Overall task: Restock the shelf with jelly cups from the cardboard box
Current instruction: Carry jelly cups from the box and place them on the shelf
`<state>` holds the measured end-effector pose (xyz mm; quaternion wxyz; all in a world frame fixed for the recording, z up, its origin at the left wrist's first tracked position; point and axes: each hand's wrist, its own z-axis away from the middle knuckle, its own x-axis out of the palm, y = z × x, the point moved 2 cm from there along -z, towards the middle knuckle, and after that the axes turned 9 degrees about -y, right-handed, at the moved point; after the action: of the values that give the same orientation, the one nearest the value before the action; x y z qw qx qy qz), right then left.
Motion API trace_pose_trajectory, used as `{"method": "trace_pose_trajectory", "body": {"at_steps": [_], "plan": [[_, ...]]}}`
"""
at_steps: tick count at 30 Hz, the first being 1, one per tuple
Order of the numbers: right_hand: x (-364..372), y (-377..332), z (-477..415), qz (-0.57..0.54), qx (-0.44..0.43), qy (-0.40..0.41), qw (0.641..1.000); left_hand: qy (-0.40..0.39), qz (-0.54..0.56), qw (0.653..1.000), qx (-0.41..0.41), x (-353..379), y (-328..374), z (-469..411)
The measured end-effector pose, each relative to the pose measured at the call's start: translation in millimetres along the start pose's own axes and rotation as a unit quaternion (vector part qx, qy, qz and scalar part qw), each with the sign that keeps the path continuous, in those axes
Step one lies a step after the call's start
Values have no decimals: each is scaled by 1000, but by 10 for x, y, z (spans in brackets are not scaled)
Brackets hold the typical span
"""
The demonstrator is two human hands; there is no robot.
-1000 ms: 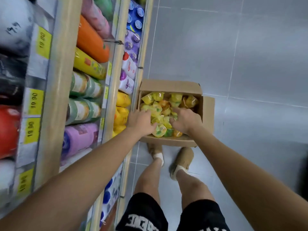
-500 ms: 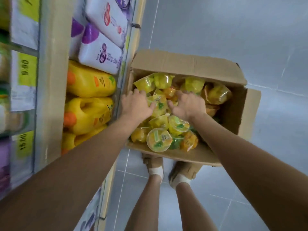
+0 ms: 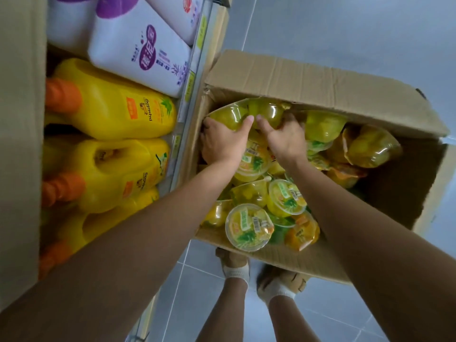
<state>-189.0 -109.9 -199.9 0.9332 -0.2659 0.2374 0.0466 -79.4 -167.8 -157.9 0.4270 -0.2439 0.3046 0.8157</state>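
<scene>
An open cardboard box [image 3: 308, 80] stands on the floor beside the shelf, filled with several yellow and orange jelly cups [image 3: 249, 227]. Both hands reach into its far left corner. My left hand [image 3: 222, 141] grips a wrapped pack of yellow-green jelly cups [image 3: 265, 111], thumb over its near side. My right hand [image 3: 283, 138] grips the same pack from the right, fingers curled over it. More wrapped packs [image 3: 372, 146] lie at the box's right.
The shelf [image 3: 190, 99] on the left holds yellow jugs [image 3: 116, 112] with orange caps and white-and-purple packs [image 3: 138, 48]. Grey tiled floor [image 3: 345, 25] stretches to the right. My feet [image 3: 259, 275] stand just below the box's near edge.
The view has dropped closer to the box. Both hands moved from the middle of the cups to the far left corner and took hold of the wrapped pack.
</scene>
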Motion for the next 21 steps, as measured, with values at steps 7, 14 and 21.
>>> {"method": "trace_pose_trajectory", "body": {"at_steps": [7, 14, 21], "plan": [[-49, -146, -62, -248, 40, -6, 968, 0, 47, 999, -21, -13, 8, -10], [-350, 82, 383, -190, 62, -34, 979, -55, 57, 997, -3, -153, -96, 302], [-917, 131, 1268, -217, 21, -36, 975, -148, 31, 988, 33, -509, -74, 1095]]}}
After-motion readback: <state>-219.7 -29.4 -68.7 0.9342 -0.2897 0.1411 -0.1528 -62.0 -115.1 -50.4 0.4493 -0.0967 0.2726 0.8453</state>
